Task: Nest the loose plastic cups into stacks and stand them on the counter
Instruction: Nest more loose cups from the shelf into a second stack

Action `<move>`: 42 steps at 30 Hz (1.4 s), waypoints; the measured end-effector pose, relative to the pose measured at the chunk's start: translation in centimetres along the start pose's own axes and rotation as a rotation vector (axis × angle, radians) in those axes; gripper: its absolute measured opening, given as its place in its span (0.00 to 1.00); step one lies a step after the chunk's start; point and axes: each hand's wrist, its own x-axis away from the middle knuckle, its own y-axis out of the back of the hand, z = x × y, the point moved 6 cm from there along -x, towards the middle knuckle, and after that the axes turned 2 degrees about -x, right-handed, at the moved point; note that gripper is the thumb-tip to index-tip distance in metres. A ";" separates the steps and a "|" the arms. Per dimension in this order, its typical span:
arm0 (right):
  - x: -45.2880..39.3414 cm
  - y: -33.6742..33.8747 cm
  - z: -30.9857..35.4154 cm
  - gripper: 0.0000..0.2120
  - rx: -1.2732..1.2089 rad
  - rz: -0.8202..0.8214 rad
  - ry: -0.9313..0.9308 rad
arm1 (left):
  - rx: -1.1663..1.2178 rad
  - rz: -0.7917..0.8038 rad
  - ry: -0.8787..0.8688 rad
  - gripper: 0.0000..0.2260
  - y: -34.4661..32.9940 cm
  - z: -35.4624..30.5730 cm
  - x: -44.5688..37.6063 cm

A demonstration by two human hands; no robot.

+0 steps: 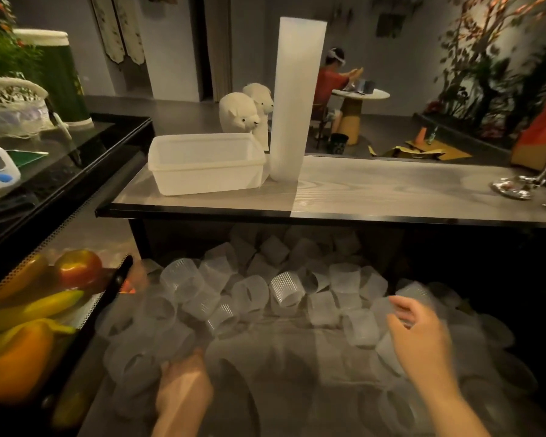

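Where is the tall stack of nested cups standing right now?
In the head view, the tall cup stack stands upright on the grey counter, left of centre, right beside the white plastic tub and in front of the white animal figurines.

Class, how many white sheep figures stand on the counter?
2: the front sheep stands behind the white tub; the rear sheep, partly hidden, stands beside the tall cup stack.

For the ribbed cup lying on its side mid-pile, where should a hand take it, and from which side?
Grip the ribbed cup across its side wall, coming down from above. It lies on its side with its mouth towards the camera, so the curved wall faces up; neighbouring loose cups crowd its flanks.
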 end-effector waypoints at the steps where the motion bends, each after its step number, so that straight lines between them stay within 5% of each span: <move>1: 0.2 0.4 -1.0 0.13 0.103 0.004 -0.024 | -0.004 -0.004 0.000 0.16 0.1 -0.1 -0.1; 9: 2.0 0.7 -6.2 0.04 0.531 0.306 -0.196 | 0.251 0.008 0.032 0.22 2.2 -2.1 1.1; 16: 4.7 -3.1 -8.0 0.28 0.695 0.676 -0.273 | 0.746 0.041 0.007 0.32 4.0 -4.5 2.0; 18: 5.5 -3.7 -8.3 0.27 0.745 0.682 -0.261 | 0.876 0.078 0.001 0.35 4.2 -5.0 2.3; 20: 5.7 -3.9 -8.6 0.19 0.761 0.607 -0.245 | 0.976 0.102 -0.023 0.27 4.7 -5.7 2.9; 23: 5.5 -4.1 -9.6 0.33 0.673 0.599 -0.234 | 1.082 0.136 -0.061 0.22 5.1 -6.2 4.0; 28: 5.3 -2.4 -3.9 0.11 0.693 0.537 -0.038 | 1.244 0.269 -0.089 0.23 5.5 -6.6 5.2; 31: 4.5 -1.8 -1.1 0.13 0.535 0.409 0.047 | 1.241 0.281 -0.117 0.24 5.7 -7.0 5.2; 34: 4.8 -0.2 3.1 0.16 0.035 0.225 0.177 | 1.176 0.292 -0.170 0.26 6.0 -8.1 5.7; 38: 5.5 -1.3 6.0 0.20 -0.369 0.403 0.173 | 1.122 0.359 -0.267 0.26 6.5 -9.1 6.5; 42: 6.8 -2.3 7.3 0.15 -0.469 0.531 0.141 | 1.091 0.400 -0.343 0.28 7.3 -9.6 7.3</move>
